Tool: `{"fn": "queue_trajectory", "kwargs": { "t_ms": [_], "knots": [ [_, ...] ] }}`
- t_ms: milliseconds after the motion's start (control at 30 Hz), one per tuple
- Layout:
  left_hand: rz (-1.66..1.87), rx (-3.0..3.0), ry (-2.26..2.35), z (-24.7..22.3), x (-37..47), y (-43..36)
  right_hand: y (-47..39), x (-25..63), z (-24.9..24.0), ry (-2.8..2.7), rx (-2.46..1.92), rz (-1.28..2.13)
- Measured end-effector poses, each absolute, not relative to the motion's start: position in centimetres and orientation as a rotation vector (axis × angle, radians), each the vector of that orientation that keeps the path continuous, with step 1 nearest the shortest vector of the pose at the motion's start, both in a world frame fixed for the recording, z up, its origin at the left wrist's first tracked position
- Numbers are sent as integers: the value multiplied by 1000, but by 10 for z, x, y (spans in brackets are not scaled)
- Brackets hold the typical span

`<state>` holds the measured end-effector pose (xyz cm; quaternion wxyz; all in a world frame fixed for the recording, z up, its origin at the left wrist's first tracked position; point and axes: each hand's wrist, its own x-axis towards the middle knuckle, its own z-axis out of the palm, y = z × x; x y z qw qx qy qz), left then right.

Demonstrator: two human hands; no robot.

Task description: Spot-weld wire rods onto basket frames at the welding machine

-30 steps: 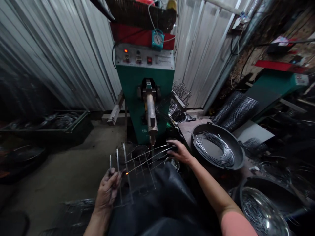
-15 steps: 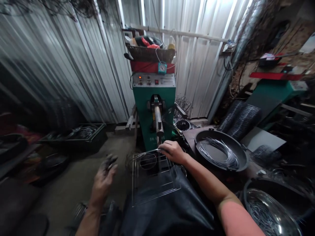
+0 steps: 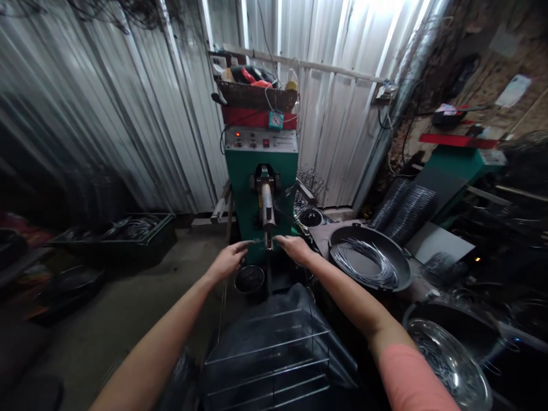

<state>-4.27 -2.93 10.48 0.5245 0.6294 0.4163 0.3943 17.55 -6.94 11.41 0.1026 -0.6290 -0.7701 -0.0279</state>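
Note:
On either side of the metal electrode [image 3: 268, 220] of a green spot-welding machine [image 3: 282, 177], my two hands are raised level with its lower tip. My left hand [image 3: 231, 260] is closed in a pinch, forefinger pointing inward. My right hand [image 3: 295, 249] pinches in the same way from the right. A wire rack [image 3: 268, 347] of thin parallel bars slants over the dark apron [image 3: 299, 308] on my lap. Its thin side wire runs up toward my left hand. The rack's far edge appears to be between my fingertips, though its wires are hard to see there.
To the right, a round black pan [image 3: 405, 277] holds a coil of wire [image 3: 385, 274]. Nearer stands a shiny metal bowl [image 3: 466, 365] of small pieces. A dark bucket [image 3: 249, 279] sits below the electrode. At left lies a green crate [image 3: 145, 242] of metal parts.
My left hand has come up and inward from the lower left to beside the electrode. My right hand stays near the tip. The rack has shifted nearer and lower over my lap.

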Motion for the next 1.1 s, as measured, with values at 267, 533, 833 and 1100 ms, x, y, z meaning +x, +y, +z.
{"fn": "queue_trajectory", "kwargs": {
  "t_ms": [267, 533, 833, 1100],
  "knots": [
    [686, 2083, 1101, 53, -41, -20, -63, 180, 59, -2412, -1858, 35],
    [388, 2676, 1180, 38, -29, 0, -50, 182, 45, -2467, -1874, 13],
    [297, 2716, 1258, 33, -16, 23, -23, 193, 42, -2446, -1871, 85],
    [322, 2681, 1215, 33, -16, 22, -22, 195, 47, -2413, -1813, 208]
  ]
}}
